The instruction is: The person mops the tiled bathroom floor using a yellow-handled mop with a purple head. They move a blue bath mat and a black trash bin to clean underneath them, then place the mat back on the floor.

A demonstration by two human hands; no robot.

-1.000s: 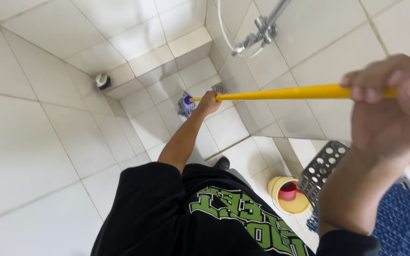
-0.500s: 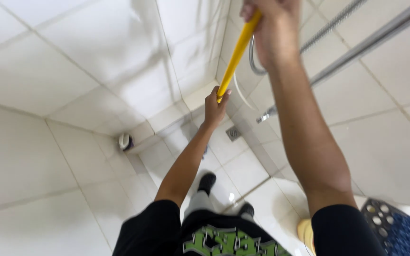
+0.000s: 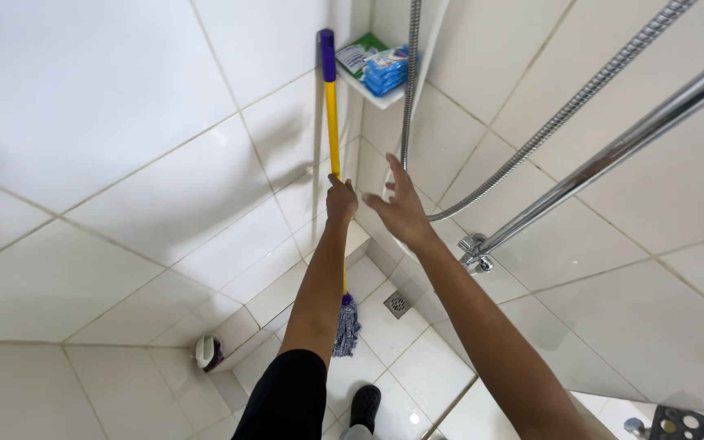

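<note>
A mop stands upright in the corner of a white tiled shower; its yellow handle [image 3: 332, 114] has a purple top and its blue-grey string head [image 3: 345, 326] rests on the floor. My left hand [image 3: 341, 199] is shut around the handle at mid height. My right hand [image 3: 399, 204] hovers just right of the handle with fingers spread, holding nothing.
A white corner shelf [image 3: 385, 96] above carries blue and green packets. A chrome shower hose [image 3: 564, 114] and rail [image 3: 613, 167] cross the right wall. A square floor drain [image 3: 398, 304] lies by the mop head, a small dark-and-white object [image 3: 208, 353] at the left wall, my black shoe [image 3: 365, 404] below.
The mop has swung from slanted to upright against the corner. My right hand has let go of the handle's top and opened beside it; the view tilted upward.
</note>
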